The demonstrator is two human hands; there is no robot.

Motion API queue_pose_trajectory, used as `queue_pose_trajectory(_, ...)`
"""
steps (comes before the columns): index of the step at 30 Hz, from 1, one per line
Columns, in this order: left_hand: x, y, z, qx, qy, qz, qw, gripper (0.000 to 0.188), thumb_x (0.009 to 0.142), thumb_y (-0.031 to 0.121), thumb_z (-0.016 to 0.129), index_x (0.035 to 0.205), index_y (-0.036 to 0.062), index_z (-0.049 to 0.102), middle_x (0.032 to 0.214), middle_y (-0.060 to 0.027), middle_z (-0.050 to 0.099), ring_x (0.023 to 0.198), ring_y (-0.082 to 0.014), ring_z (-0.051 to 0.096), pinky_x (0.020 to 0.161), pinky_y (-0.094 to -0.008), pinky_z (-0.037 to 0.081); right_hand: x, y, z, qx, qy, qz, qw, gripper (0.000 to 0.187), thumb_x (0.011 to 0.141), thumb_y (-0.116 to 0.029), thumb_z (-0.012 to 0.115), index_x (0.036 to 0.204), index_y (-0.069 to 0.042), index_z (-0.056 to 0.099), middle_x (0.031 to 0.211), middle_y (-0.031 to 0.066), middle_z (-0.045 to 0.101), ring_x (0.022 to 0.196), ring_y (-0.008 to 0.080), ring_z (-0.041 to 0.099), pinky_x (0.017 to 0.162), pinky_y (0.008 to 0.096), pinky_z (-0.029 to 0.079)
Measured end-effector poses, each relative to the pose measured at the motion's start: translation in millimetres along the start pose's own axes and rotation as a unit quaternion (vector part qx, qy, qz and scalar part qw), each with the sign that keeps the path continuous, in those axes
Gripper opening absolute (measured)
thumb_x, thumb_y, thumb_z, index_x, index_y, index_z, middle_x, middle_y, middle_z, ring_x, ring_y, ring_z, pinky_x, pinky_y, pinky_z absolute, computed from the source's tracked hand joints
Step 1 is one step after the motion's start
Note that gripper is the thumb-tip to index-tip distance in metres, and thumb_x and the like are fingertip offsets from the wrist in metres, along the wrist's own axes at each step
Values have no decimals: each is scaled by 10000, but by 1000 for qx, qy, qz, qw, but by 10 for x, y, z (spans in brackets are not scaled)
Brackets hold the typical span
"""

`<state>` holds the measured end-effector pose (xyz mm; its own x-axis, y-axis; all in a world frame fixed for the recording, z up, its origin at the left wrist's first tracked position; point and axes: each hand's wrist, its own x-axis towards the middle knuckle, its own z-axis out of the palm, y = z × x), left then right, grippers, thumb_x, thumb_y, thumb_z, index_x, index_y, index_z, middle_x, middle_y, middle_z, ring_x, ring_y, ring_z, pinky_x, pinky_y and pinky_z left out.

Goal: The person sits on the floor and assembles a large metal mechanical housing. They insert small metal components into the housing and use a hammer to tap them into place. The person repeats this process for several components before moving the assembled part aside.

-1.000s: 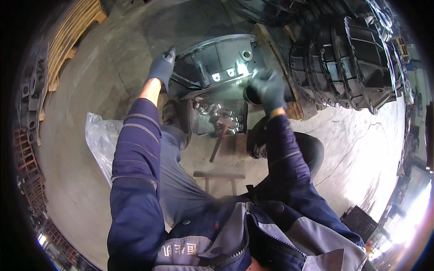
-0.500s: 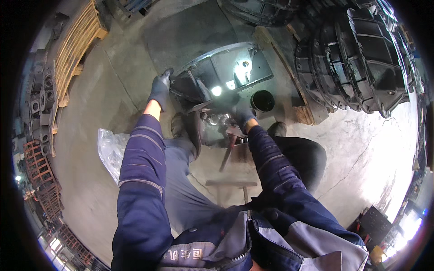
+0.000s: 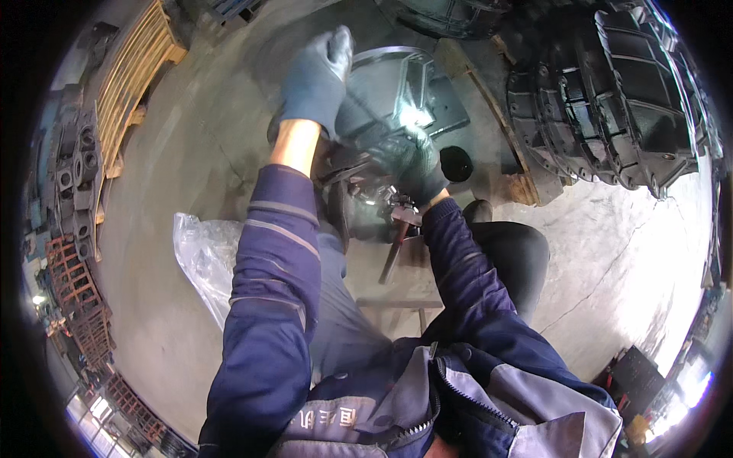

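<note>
A dark, curved metal casting (image 3: 374, 95) with ribs and a flat plate side stands tilted in front of me. My left hand (image 3: 314, 82), in a dark glove, is closed on its left edge, thumb upward. My right hand (image 3: 418, 166), gloved too, is closed at the casting's lower right part; its fingertips are partly lost against the dark metal. Just below the right hand, a hammer (image 3: 394, 248) with a reddish handle leans on a pile of small shiny metal parts (image 3: 372, 192). Beside this hand stands a round black pot (image 3: 456, 164).
Large ribbed black castings (image 3: 611, 99) are stacked on a wooden pallet (image 3: 521, 189) at the right. Clear plastic sheeting (image 3: 205, 256) lies on the floor at left. Farther left is a slatted wooden pallet (image 3: 136, 84) beside a row of metal parts (image 3: 76, 168). My knees flank the work.
My left hand has risen and moved right, and the casting's left side has turned with it, away from me. The right hand has shifted slightly upward along the casting.
</note>
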<state>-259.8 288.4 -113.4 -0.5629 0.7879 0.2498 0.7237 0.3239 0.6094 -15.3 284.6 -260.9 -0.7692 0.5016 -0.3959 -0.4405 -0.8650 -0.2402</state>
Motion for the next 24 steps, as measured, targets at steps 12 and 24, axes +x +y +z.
queue_pose_trajectory(12, -632, -1428, 534, -269, -83, -354, 892, 568, 986, 465, 512, 1173, -28, 722, 1128, -239, 740, 1042, -378, 694, 916, -481, 502, 164, 329, -460, -406, -23, -148, 902, 398, 1077, -297, 505, 1404, -70, 516, 1341, 164, 617, 1227, 311, 600, 1075, 446, 479)
queue_pose_trajectory(24, -2, 157, 95, 13, -100, -30, 994, 657, 1011, 564, 473, 1213, -32, 660, 1174, -319, 663, 1088, -455, 657, 934, -524, 509, 175, -186, 44, 56, 125, -52, 989, 572, 987, -489, 560, 1351, -48, 573, 1314, 230, 594, 1331, 423, 499, 1135, 627, 384)
